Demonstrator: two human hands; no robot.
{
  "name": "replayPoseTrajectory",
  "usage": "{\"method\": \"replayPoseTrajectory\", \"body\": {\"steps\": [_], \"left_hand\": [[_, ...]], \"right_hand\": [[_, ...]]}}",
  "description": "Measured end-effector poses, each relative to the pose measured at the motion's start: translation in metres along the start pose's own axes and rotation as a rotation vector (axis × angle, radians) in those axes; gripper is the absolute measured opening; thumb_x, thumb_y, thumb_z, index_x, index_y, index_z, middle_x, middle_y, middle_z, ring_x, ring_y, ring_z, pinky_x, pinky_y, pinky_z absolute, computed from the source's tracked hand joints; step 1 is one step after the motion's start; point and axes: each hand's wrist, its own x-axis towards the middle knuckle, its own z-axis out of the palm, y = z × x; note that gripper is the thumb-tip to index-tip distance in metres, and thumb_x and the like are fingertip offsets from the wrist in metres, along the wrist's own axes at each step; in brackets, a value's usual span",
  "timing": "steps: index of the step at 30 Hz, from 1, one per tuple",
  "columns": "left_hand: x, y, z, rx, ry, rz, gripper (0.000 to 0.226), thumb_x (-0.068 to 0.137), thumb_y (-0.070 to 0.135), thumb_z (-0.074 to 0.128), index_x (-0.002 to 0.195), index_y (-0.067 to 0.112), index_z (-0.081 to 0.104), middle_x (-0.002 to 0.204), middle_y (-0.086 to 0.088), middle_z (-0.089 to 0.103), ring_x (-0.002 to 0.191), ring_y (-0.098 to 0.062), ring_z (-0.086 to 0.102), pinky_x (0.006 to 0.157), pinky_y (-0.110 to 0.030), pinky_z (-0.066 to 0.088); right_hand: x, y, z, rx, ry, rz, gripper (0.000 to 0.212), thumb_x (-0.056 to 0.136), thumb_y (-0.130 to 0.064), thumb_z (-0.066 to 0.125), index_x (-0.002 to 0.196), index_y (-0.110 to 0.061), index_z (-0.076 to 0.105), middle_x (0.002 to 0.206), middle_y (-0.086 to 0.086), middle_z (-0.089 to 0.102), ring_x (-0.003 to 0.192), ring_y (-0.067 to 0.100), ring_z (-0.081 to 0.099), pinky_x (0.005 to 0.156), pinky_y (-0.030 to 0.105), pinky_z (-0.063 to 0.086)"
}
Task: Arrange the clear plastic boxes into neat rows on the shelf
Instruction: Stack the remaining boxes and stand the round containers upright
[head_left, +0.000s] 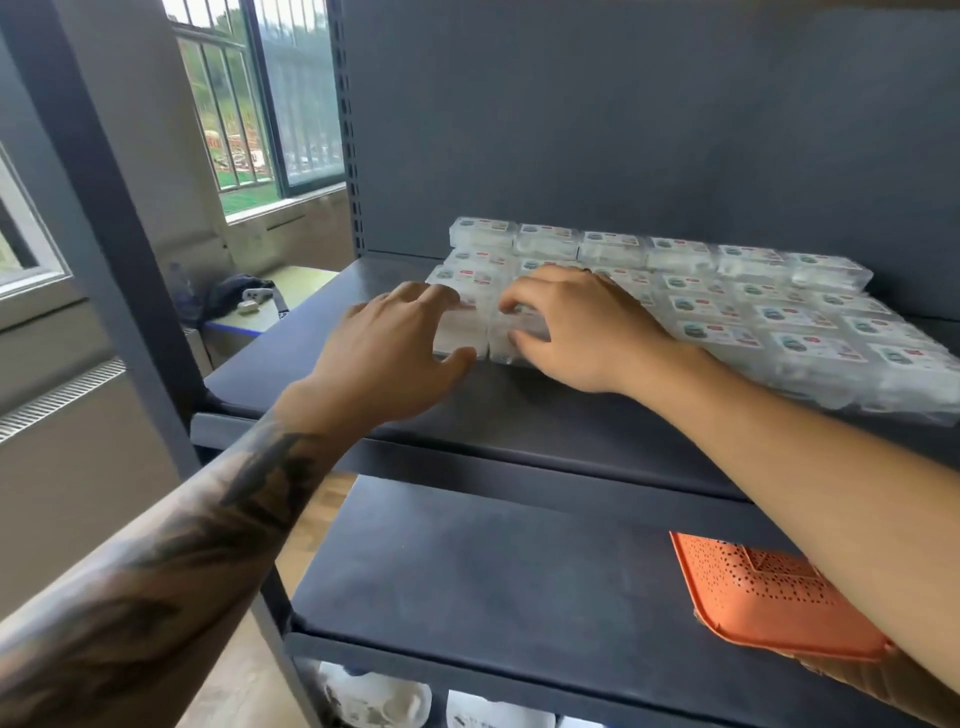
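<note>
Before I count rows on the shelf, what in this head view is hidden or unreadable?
- Front-left clear plastic boxes: mostly covered by the left hand and right hand; how firmly they are gripped is unclear.
- Labels: too small and blurred to read.
- Right end of the rows: cut off by the frame edge.
- Orange perforated basket: partly hidden by the right forearm.

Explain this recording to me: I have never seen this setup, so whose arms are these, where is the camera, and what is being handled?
No machine here: a person wears one wide-angle camera on the head, looking down at both bare hands. On the dark upper shelf lie clear plastic boxes with labelled lids, in rows. The left hand grips the front-left box; the right hand closes its fingers on the neighbouring box. Both boxes rest on the shelf. An orange perforated tray sits on the lower shelf.
</note>
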Motion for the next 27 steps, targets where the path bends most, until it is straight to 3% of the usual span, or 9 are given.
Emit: {"method": "replayPoseTrajectory", "body": {"steps": [6, 14, 20, 27], "left_hand": [[0.003, -0.001, 0.003, -0.079, -0.032, 0.046, 0.059, 0.095, 0.049, 0.062, 0.148, 0.026, 0.046, 0.154, 0.002, 0.048, 0.135, -0.023, 0.047, 0.103, -0.035, 0.039], [0.006, -0.009, 0.010, -0.103, -0.014, 0.091, 0.062, 0.093, 0.055, 0.062, 0.146, 0.028, 0.044, 0.154, 0.003, 0.046, 0.134, -0.025, 0.048, 0.108, -0.043, 0.040], [0.009, -0.007, 0.012, -0.030, 0.122, 0.190, 0.057, 0.100, 0.061, 0.044, 0.149, 0.032, 0.044, 0.161, 0.001, 0.039, 0.150, -0.024, 0.032, 0.120, -0.059, 0.024], [0.002, 0.016, 0.009, -0.025, 0.119, 0.241, 0.055, 0.100, 0.056, 0.047, 0.149, 0.031, 0.048, 0.159, 0.000, 0.044, 0.150, -0.025, 0.034, 0.123, -0.056, 0.020]], "right_hand": [[-0.001, 0.003, 0.002, 0.035, 0.009, 0.013, 0.028, 0.094, -0.035, 0.062, 0.121, -0.029, 0.062, 0.125, -0.004, 0.062, 0.114, 0.024, 0.057, 0.096, 0.045, 0.050], [-0.001, 0.002, 0.003, 0.058, 0.017, 0.034, 0.028, 0.092, -0.035, 0.061, 0.120, -0.030, 0.061, 0.124, -0.007, 0.061, 0.113, 0.023, 0.057, 0.095, 0.045, 0.050], [-0.006, 0.004, 0.000, 0.081, 0.079, 0.077, 0.035, 0.095, -0.043, 0.062, 0.128, -0.030, 0.063, 0.132, -0.008, 0.061, 0.120, 0.021, 0.057, 0.102, 0.042, 0.047], [-0.038, 0.017, -0.011, 0.006, 0.083, 0.167, 0.044, 0.097, -0.050, 0.058, 0.136, -0.028, 0.059, 0.144, -0.007, 0.054, 0.130, 0.023, 0.052, 0.109, 0.045, 0.043]]}}
